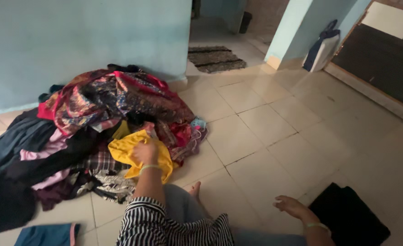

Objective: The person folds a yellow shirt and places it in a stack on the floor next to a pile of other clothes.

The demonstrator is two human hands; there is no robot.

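Note:
A big heap of mixed clothes lies on the tiled floor against a pale blue wall. My left hand reaches into the heap's front and grips a yellow garment. A striped sleeve and a light bangle show on that arm. My right hand rests low over the floor with its fingers loosely apart and nothing in it. It is just left of a folded black cloth. My bare foot pokes out between the two arms.
A blue cloth lies at the bottom left. A striped doormat sits in the doorway beyond the wall. A white and blue bag leans on a pillar at the far right, beside a dark mat.

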